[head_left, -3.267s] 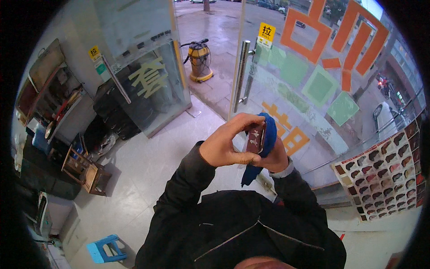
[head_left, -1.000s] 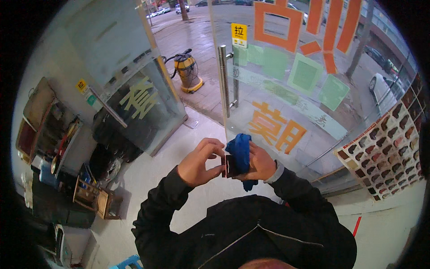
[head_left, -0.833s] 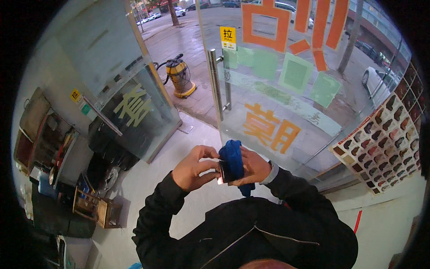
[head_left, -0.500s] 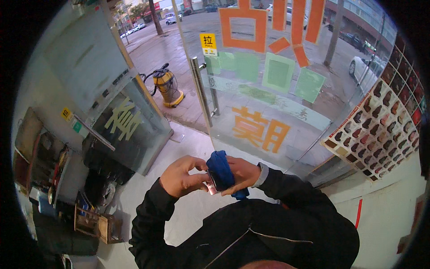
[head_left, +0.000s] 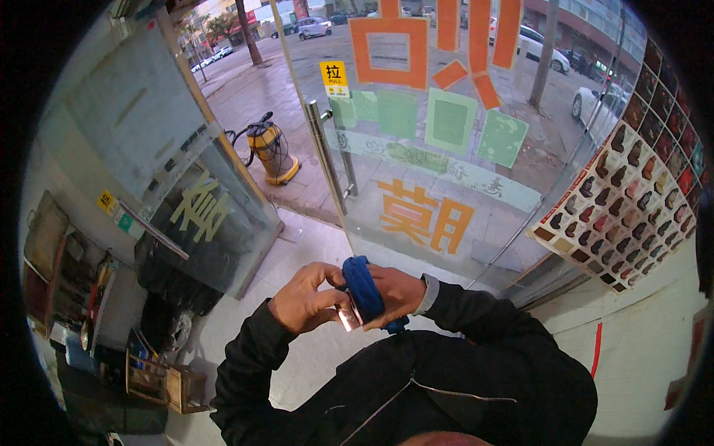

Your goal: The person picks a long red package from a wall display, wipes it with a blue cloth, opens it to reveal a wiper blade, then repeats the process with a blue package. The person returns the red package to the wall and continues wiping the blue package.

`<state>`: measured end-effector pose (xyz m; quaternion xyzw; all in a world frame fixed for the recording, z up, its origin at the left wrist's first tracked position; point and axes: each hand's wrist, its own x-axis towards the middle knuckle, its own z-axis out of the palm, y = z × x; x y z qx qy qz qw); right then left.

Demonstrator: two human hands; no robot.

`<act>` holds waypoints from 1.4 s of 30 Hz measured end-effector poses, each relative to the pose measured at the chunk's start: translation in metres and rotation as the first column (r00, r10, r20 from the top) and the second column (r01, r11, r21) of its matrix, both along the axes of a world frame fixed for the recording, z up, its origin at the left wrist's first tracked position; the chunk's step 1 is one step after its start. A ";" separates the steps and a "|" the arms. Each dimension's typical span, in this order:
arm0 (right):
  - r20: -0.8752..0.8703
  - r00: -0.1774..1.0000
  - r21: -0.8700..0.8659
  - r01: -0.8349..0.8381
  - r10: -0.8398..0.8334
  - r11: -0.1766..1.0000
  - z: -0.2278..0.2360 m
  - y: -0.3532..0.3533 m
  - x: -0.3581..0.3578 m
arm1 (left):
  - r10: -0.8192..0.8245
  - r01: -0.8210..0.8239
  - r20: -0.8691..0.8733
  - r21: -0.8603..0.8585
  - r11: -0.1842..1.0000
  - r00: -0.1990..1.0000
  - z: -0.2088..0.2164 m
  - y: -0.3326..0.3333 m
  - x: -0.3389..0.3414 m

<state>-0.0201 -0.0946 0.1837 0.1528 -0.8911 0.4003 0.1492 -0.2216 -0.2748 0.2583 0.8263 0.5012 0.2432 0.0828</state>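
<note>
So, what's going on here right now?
The left hand grips a small, shiny, flat-sided object, while the right hand holds a bunched blue cloth against it. Both hands are close together in front of the body. Outside, a yellow vacuum cleaner stands on the paving.

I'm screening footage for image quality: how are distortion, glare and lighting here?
In the head view, fisheye black rounds off the corners; a pale sheen catches the small object at the left hand; the lower left is dim, details hard to make out.
</note>
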 end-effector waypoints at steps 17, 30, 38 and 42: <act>-0.104 0.995 0.081 -0.001 0.009 0.997 -0.011 0.001 -0.008 | 0.036 -0.039 -0.049 -0.064 0.997 0.998 -0.002 -0.002 -0.004; 0.170 0.975 -0.376 0.201 -0.146 0.904 0.005 0.003 -0.002 | 0.356 -0.213 0.588 -0.301 0.930 0.726 -0.006 -0.014 0.008; -0.327 0.903 0.283 0.375 -0.279 0.882 0.011 0.005 -0.008 | 0.548 -0.328 0.480 -0.469 0.820 0.685 -0.001 -0.016 0.028; -0.366 0.897 0.375 0.385 -0.247 0.843 0.016 0.002 -0.007 | 0.579 -0.349 0.380 -0.524 0.777 0.721 -0.001 -0.016 0.022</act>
